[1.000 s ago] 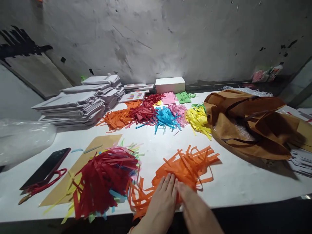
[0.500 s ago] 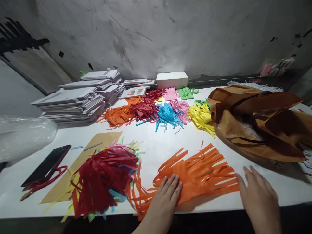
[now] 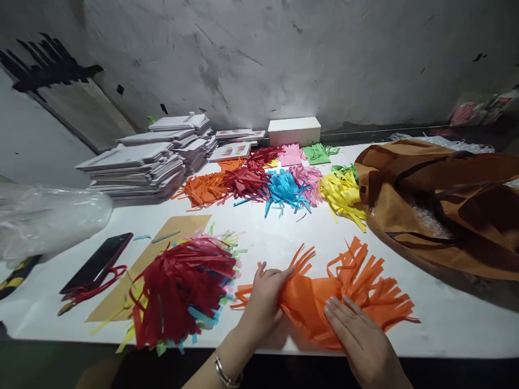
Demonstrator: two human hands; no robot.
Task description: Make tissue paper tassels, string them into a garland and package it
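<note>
An orange fringed sheet (image 3: 310, 302), cut into strips at both ends, lies near the table's front edge with its middle buckled up. My left hand (image 3: 268, 292) is closed around its left part, and some strips poke out beyond the fingers. My right hand (image 3: 357, 329) rests on the sheet's middle with its fingers stretched out flat, the thumb out of clear view. To the left, a heap of red fringed strips (image 3: 182, 286) lies over yellow, blue, green and pink ones.
Behind lie orange (image 3: 206, 189), blue (image 3: 284, 189) and yellow fringe bundles (image 3: 343, 194). A brown bag (image 3: 389, 205) stands at the right. On the left are stacked white packs (image 3: 133, 167), a phone (image 3: 97, 262), a brown envelope (image 3: 117, 292) and a plastic roll (image 3: 60, 216). A white box (image 3: 294, 131) stands behind.
My left hand has gone from lying flat on the orange sheet to gripping its left part. My right hand has moved left onto the sheet, which is now buckled up.
</note>
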